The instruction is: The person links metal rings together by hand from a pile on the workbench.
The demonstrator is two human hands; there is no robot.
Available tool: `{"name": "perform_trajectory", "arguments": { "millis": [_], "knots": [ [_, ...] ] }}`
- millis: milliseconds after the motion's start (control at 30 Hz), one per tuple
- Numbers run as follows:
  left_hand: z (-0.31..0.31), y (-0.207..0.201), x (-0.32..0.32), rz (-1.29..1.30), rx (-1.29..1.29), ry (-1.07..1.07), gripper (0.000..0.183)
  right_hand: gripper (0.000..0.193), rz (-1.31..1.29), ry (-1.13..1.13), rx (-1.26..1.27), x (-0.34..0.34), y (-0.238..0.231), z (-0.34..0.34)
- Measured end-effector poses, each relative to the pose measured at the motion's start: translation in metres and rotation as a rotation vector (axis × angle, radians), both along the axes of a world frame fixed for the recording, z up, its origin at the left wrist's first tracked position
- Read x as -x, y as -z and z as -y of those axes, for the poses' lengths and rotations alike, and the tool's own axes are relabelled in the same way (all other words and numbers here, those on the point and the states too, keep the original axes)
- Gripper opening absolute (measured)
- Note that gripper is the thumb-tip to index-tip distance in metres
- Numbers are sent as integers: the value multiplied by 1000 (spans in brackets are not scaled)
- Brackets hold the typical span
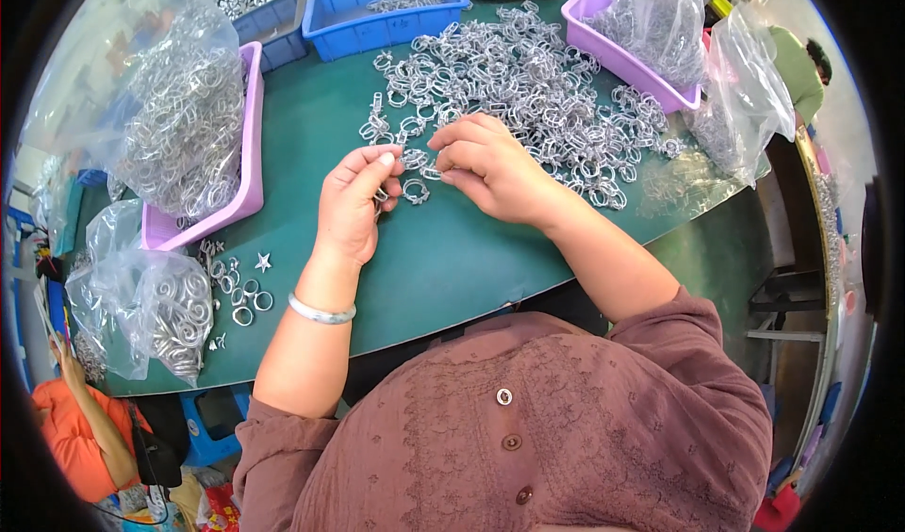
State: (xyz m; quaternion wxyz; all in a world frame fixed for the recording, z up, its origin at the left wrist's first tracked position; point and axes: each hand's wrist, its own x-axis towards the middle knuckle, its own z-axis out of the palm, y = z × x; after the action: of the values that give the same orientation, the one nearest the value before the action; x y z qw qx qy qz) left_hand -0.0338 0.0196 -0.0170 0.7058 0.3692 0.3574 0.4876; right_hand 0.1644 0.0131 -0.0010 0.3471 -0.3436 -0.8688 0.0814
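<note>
Between the thumb and fingers of my left hand [353,197] a small silver metal ring piece is pinched; part of it [380,198] shows below the fingers. My right hand [495,169] is just to the right, its fingers loosely curled and apart, close above some loose metal rings. One such ring [415,191] lies on the green tabletop [443,259] between the two hands. Behind them spreads a large heap of silver ring-and-clasp pieces [509,80]. A short row of linked pieces [376,122] lies beyond my left hand.
At left, a lilac tray [253,136] holds a bag of metal pieces. Nearer sit a bag of rings [174,315], loose rings [242,316] and a star [263,261]. Blue bins [377,32] and another lilac tray [683,98] stand behind. A person in orange [80,438] is at lower left.
</note>
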Motion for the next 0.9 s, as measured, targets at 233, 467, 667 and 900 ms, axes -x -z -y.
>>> {"name": "perform_trajectory", "arguments": {
  "millis": [233, 467, 667, 900],
  "knots": [
    [2, 8, -9, -641, -439, -30, 31, 7, -586, -90, 861, -7, 2, -1],
    [4, 7, -13, -809, -651, -69, 11, 13, -666, -158, 1128, -11, 3, -4],
    [4, 6, -13, -815, -708, -134, 6, 13, -799, -155, 1194, -10, 1, -3],
    [6, 6, -13, -733, -637, -89, 5, 12, -763, -156, 1084, -8, 0, -1]
  ]
}}
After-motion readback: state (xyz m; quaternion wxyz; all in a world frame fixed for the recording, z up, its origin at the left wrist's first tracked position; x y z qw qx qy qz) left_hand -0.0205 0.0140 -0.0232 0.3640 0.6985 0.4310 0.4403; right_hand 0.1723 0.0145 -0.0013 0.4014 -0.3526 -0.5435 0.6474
